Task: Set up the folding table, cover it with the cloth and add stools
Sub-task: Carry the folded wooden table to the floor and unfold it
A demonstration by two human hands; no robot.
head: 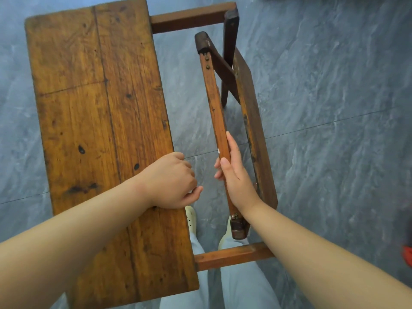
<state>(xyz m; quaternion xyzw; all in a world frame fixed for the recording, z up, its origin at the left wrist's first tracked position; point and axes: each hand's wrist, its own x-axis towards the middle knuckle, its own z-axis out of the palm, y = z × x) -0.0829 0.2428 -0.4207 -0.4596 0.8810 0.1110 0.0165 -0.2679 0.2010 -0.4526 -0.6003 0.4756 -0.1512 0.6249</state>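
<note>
A worn brown wooden folding table stands partly unfolded below me. One plank leaf lies flat on the left. To its right the frame is bare, with a thin hinged wooden bar raised at a slant and a darker leaf standing on edge beside it. My right hand grips the lower part of the thin bar, thumb on top. My left hand rests at the right edge of the flat leaf with its fingers curled; whether they hold the edge is unclear. No cloth or stool is in view.
Cross rails of the frame show at the far end and near me. Crossed dark legs stand at the back right. The floor is grey stone tile. My feet in pale shoes stand inside the frame. A red object lies at the right edge.
</note>
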